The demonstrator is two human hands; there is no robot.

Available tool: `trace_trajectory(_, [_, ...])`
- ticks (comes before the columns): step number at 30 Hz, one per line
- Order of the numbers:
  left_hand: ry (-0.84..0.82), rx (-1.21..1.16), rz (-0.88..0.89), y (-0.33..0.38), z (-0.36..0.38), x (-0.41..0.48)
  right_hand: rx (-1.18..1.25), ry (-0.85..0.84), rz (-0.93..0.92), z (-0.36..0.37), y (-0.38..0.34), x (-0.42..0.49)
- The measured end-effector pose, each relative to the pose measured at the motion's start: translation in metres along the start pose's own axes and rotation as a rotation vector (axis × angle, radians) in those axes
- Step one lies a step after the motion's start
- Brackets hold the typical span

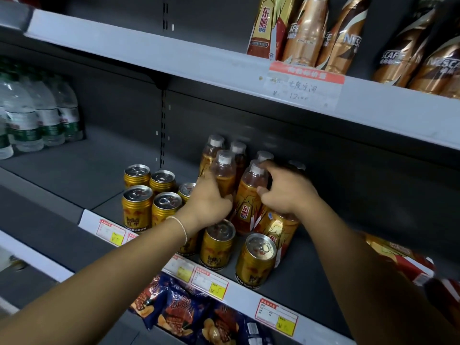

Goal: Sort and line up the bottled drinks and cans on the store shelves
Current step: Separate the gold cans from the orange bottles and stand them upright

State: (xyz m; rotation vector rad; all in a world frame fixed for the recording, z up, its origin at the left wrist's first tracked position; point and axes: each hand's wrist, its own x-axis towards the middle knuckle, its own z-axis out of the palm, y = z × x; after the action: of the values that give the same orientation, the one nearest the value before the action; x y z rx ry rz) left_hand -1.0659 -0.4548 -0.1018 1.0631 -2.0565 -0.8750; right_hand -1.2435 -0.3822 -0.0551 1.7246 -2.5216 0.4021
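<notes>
Both forearms lay closest to my view, rising from the lower corners toward the middle shelf (302, 275), with a thin bracelet (181, 226) on the left wrist. On my feed the left hand (209, 202) had its fingers wrapped round the lower body of an amber bottle (225, 170) with a white cap. The right hand (286, 195) was curled on the neck and shoulder of a labelled bottle (249, 197) just beside it, thumb pressed to the front. Behind both hands, more capped bottles (237, 148) of the same drink stood in a tight cluster. One more bottle (282, 230) sat under the right wrist, though I could not tell if it stood upright or leaned. Left of the left hand, gold cans (137, 205) stood upright in two short rows. Two more cans (217, 241) stood below the hands near the shelf's front lip, the right one tilted toward me. Price tags (210, 285) ran along that lip. Beneath the forearms, dark blue snack bags (174, 310) filled the shelf below. Far off to the left of the left hand stood clear water bottles (37, 115). Above the right hand, coffee bottles (306, 31) lined the upper shelf.
</notes>
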Motion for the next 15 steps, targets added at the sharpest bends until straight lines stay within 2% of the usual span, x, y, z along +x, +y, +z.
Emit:
trace_trajectory(3, [-0.051,0.146,0.205,0.001,0.003,-0.027,-0.020,0.016,0.007,0.001,0.001,0.001])
trace_trajectory(5, [-0.163,0.279,0.372,0.004,0.006,-0.043,-0.031,0.028,0.000,0.002,-0.001,0.001])
trace_trajectory(8, [-0.337,0.489,0.505,0.013,0.015,-0.060,-0.054,0.047,-0.011,0.002,-0.002,0.001])
trace_trajectory(10, [-0.344,0.625,0.568,0.016,0.023,-0.066,-0.064,0.046,-0.007,0.001,-0.002,0.000])
trace_trajectory(15, [-0.272,0.678,0.617,0.016,0.049,-0.079,-0.061,0.039,-0.003,-0.001,-0.003,-0.003])
